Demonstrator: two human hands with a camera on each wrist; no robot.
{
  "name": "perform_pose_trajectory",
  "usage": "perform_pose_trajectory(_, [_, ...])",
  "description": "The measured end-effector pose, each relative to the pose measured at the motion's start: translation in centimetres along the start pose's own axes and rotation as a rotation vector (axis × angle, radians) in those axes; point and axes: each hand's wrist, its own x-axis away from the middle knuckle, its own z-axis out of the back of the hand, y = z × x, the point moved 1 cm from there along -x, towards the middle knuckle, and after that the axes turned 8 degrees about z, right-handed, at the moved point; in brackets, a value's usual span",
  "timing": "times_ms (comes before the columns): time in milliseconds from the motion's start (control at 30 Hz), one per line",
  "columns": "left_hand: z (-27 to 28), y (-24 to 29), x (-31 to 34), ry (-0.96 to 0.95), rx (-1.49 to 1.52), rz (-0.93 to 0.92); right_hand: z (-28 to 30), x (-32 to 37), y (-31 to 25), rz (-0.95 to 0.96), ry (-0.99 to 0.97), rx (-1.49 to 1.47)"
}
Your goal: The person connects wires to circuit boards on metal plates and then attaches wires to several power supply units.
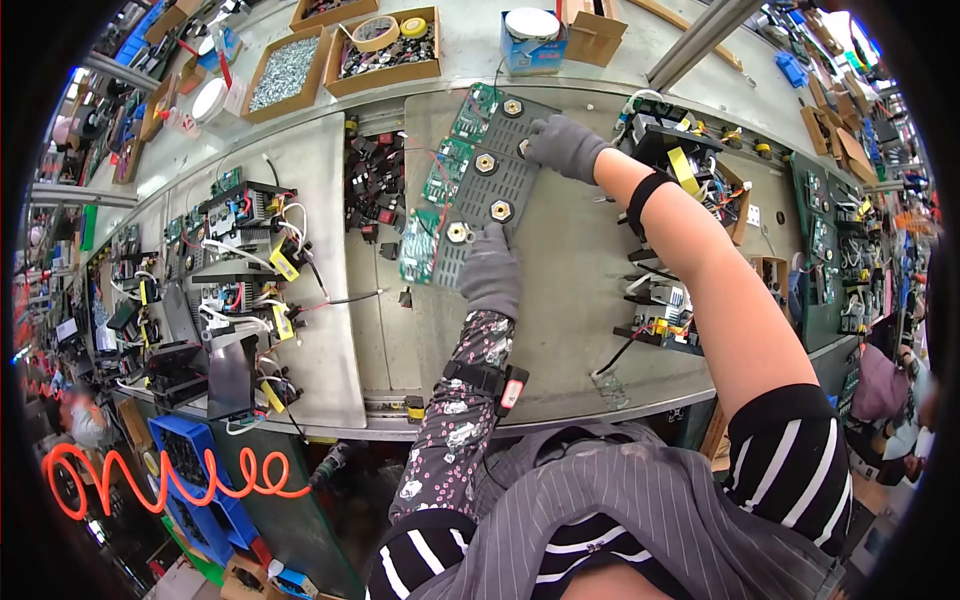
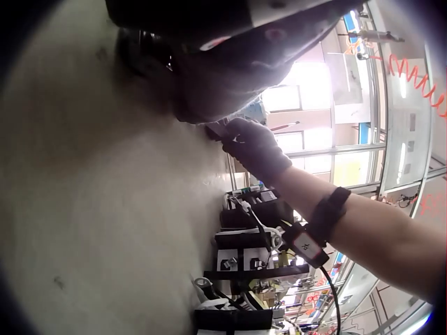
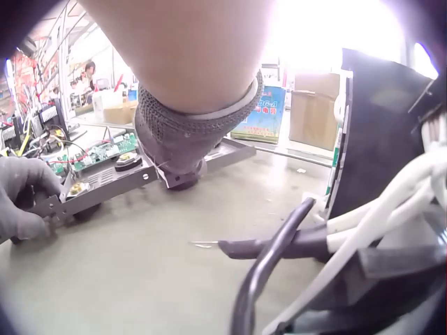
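Note:
A row of grey slotted metal plates (image 1: 478, 198) lies at a slant on the bench in the head view. Green circuit boards (image 1: 447, 172) line its left side, and several brass terminals (image 1: 501, 210) on dark round bases stand along it. My gloved left hand (image 1: 490, 272) grips the near end of the row. At the far right edge, my gloved right hand (image 1: 567, 148) holds the plates beside another terminal. The right wrist view shows both hands at the plates' side flange (image 3: 105, 192), left fingers (image 3: 38, 183) pinching it. My left hand is dark and blurred in the left wrist view.
Wired black assemblies stand on the left (image 1: 240, 300) and on the right (image 1: 680, 150). A bin of small black and red parts (image 1: 375, 180) sits left of the plates. Behind are boxes of screws (image 1: 285, 75) and tape rolls (image 1: 376, 34), plus a blue box (image 1: 534, 52).

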Motion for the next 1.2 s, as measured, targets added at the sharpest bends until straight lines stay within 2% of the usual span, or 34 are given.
perform_pose_trajectory(133, [-0.7,-0.1,1.9,-0.065,0.070,-0.011,-0.6,-0.2,0.0,-0.151,0.082,-0.109])
perform_pose_trajectory(200, [-1.5,-0.1,2.2,-0.019,0.075,-0.018,-0.6,-0.3,-0.5,-0.205,0.135,-0.159])
perform_pose_trajectory(267, [-1.4,0.3,2.1,-0.057,0.102,0.041,0.4,0.3,-1.4,-0.608,0.262,-0.444])
perform_pose_trajectory(300, [-1.4,0.5,1.9,-0.054,0.102,0.041,-0.1,0.2,-1.5,-0.607,0.264,-0.443])
perform_pose_trajectory(367, [-1.3,0.9,1.3,-0.010,0.138,0.060,-1.9,0.1,-1.8,-0.584,0.344,-0.816])
perform_pose_trajectory(400, [-1.3,1.1,1.1,-0.006,0.135,0.058,-2.4,-0.1,-1.9,-0.585,0.349,-0.816])
perform_pose_trajectory(467, [-1.0,1.2,0.8,-0.006,0.135,0.072,-3.1,-0.9,-1.8,-0.457,0.421,-0.900])
perform_pose_trajectory(600, [-0.9,1.2,0.6,-0.023,0.132,0.092,-2.3,-2.5,-1.2,-0.428,0.315,-0.767])
perform_pose_trajectory(700, [-1.7,1.0,-0.4,0.070,0.181,0.106,-1.3,-3.1,-1.1,-0.395,0.299,-0.688])
perform_pose_trajectory(767, [-1.6,1.0,-0.9,0.145,0.178,0.107,-0.1,-3.0,-1.2,-0.372,0.183,-0.673])
perform_pose_trajectory(900, [0.3,1.5,-0.2,0.077,0.134,0.134,1.9,-1.6,-1.9,-0.394,0.154,-0.593])
perform_pose_trajectory(967, [-0.1,0.6,1.3,0.073,0.184,-0.055,3.6,0.2,-2.8,-0.445,0.289,-0.636])
perform_pose_trajectory(1000, [-1.7,0.1,2.6,0.232,0.075,-0.128,4.6,1.5,-2.9,-0.429,0.275,-0.675])
perform_pose_trajectory(1033, [-3.0,-0.8,4.2,0.395,-0.045,-0.189,4.6,3.5,-3.4,-0.345,0.439,-0.638])
perform_pose_trajectory(1100, [1.0,-1.5,9.0,0.104,-0.042,-0.296,7.3,7.5,-4.1,-0.357,0.396,-0.713])
perform_pose_trajectory(1167, [1.4,-6.4,12.3,-0.051,-0.004,-0.386,10.0,13.1,-4.6,-0.309,0.536,-0.754])
perform_pose_trajectory(1200, [1.5,-9.4,13.3,-0.005,0.050,-0.325,10.7,16.5,-5.3,-0.357,0.679,-0.831])
